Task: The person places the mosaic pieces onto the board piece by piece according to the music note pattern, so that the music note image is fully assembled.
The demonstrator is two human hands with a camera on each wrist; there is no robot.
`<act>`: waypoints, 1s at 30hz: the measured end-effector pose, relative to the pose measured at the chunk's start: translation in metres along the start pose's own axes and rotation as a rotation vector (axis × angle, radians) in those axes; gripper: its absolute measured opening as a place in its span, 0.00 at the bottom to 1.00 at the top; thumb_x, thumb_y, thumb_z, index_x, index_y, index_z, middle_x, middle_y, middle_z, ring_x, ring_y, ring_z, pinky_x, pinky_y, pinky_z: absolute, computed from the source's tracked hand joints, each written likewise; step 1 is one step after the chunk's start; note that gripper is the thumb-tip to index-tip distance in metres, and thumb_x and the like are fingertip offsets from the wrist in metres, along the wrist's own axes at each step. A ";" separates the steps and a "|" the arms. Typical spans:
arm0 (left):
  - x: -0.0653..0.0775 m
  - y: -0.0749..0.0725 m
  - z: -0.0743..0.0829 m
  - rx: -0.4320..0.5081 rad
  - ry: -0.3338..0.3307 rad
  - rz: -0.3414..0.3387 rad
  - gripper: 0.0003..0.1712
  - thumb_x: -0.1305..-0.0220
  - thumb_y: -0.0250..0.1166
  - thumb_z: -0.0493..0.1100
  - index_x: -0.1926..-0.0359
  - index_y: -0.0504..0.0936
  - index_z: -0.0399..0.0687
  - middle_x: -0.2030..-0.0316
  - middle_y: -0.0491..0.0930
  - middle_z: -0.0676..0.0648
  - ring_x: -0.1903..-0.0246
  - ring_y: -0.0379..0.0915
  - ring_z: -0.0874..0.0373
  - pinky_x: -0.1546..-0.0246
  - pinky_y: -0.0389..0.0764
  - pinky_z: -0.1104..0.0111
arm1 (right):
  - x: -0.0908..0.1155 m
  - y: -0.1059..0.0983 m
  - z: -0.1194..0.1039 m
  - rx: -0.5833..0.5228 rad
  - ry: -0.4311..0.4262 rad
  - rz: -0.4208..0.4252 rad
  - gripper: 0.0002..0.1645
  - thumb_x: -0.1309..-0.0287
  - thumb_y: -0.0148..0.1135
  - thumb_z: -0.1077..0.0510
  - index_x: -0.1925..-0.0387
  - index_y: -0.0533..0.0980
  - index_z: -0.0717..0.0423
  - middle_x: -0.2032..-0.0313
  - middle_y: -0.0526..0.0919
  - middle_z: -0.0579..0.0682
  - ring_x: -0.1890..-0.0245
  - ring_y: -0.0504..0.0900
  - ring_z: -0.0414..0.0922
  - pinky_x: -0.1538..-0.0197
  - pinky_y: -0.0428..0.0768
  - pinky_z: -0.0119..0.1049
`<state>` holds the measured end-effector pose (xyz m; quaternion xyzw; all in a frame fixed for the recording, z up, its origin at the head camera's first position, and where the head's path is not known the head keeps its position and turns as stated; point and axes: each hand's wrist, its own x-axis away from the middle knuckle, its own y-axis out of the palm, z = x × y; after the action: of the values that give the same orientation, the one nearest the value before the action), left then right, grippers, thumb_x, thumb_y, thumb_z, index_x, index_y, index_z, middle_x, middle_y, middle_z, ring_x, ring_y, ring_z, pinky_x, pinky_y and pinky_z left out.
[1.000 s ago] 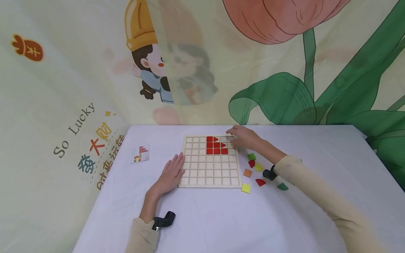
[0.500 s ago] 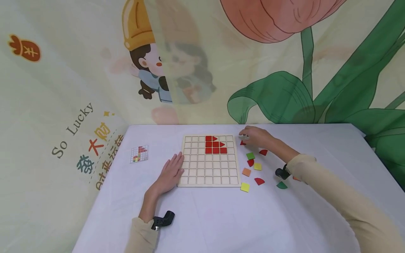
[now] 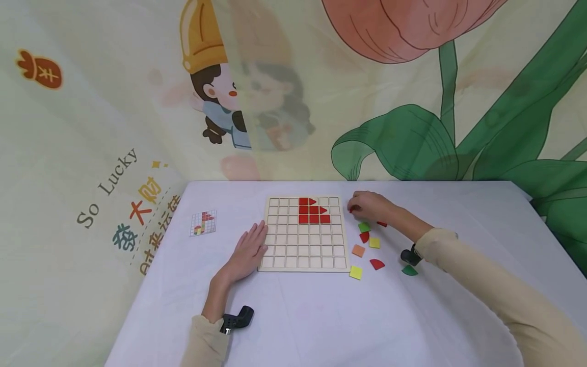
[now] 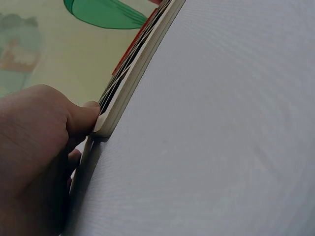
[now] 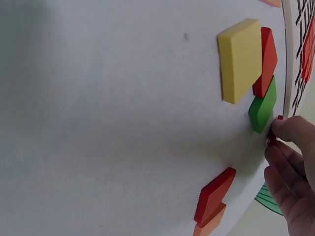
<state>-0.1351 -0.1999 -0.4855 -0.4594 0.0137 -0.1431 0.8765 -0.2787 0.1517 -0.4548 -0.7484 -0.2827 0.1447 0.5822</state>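
A wooden grid board (image 3: 304,248) lies on the white table, with several red tiles (image 3: 314,219) set in its upper rows. My left hand (image 3: 246,252) rests against the board's left edge with fingers straight; in the left wrist view the thumb touches the board's corner. Just past the board's upper right side, my right hand (image 3: 369,205) pinches a small red tile (image 5: 272,137) between thumb and fingers. The hand mostly covers that tile, so its shape cannot be told. A green tile (image 3: 364,227) lies just below this hand, touching or close to a red one (image 3: 364,237).
Right of the board lie loose tiles: yellow (image 3: 374,242), orange (image 3: 358,250), a red quarter-circle (image 3: 377,264), another yellow (image 3: 356,272) and a green quarter-circle (image 3: 409,270). A small pattern card (image 3: 203,223) lies at the left. A printed cloth (image 3: 284,168) hangs behind the table.
My right hand has moved from over the board's upper right corner to the right, then slightly down, and now pinches the red tile. The left hand has stayed put.
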 end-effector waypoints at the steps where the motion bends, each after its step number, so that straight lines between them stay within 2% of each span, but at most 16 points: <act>1: -0.001 0.000 0.000 -0.008 -0.011 -0.013 0.34 0.25 0.44 0.44 0.24 0.46 0.40 0.22 0.41 0.43 0.22 0.32 0.45 0.24 0.36 0.49 | 0.000 0.000 -0.001 -0.012 -0.001 0.003 0.10 0.42 0.67 0.61 0.58 0.84 0.54 0.62 0.82 0.50 0.63 0.77 0.43 0.56 0.83 0.36; 4: -0.001 0.000 0.000 -0.014 -0.017 -0.021 0.34 0.25 0.44 0.44 0.24 0.46 0.41 0.22 0.40 0.44 0.22 0.31 0.46 0.24 0.36 0.49 | -0.001 -0.002 -0.008 -0.084 -0.042 0.028 0.09 0.43 0.67 0.61 0.59 0.85 0.54 0.63 0.81 0.49 0.64 0.76 0.43 0.58 0.82 0.34; 8: 0.000 -0.001 0.001 -0.014 -0.009 -0.014 0.34 0.25 0.44 0.44 0.24 0.46 0.40 0.22 0.41 0.43 0.22 0.32 0.45 0.24 0.37 0.48 | -0.002 -0.001 -0.021 -0.148 -0.151 0.027 0.09 0.44 0.67 0.63 0.60 0.85 0.55 0.63 0.81 0.50 0.65 0.77 0.41 0.60 0.82 0.31; 14: -0.001 -0.001 0.002 -0.012 0.009 0.004 0.33 0.25 0.44 0.44 0.25 0.47 0.39 0.23 0.42 0.42 0.22 0.33 0.44 0.24 0.38 0.47 | -0.002 0.006 -0.032 -0.084 -0.222 -0.015 0.11 0.43 0.67 0.61 0.57 0.84 0.54 0.60 0.81 0.49 0.63 0.77 0.41 0.55 0.83 0.33; 20: 0.000 0.001 0.002 0.003 0.008 0.008 0.33 0.25 0.44 0.44 0.25 0.48 0.39 0.23 0.43 0.42 0.23 0.34 0.44 0.24 0.38 0.47 | -0.002 0.010 -0.033 -0.066 -0.251 0.003 0.11 0.43 0.67 0.62 0.57 0.84 0.57 0.60 0.82 0.50 0.62 0.79 0.41 0.54 0.84 0.35; 26: 0.000 -0.001 0.001 -0.008 0.000 -0.017 0.33 0.25 0.44 0.44 0.24 0.46 0.40 0.22 0.41 0.43 0.22 0.32 0.45 0.24 0.36 0.48 | -0.003 0.013 -0.034 -0.027 -0.266 0.007 0.11 0.42 0.66 0.60 0.56 0.84 0.57 0.58 0.85 0.50 0.57 0.82 0.45 0.48 0.83 0.39; 30: -0.001 -0.001 -0.001 -0.020 -0.001 -0.014 0.33 0.25 0.44 0.44 0.24 0.46 0.39 0.22 0.41 0.43 0.22 0.32 0.45 0.24 0.37 0.47 | -0.004 0.013 -0.036 -0.018 -0.277 0.023 0.08 0.42 0.67 0.61 0.60 0.84 0.57 0.61 0.85 0.49 0.61 0.82 0.42 0.51 0.84 0.37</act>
<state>-0.1367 -0.2005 -0.4856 -0.4684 0.0115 -0.1490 0.8708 -0.2594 0.1188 -0.4580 -0.7297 -0.3529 0.2508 0.5292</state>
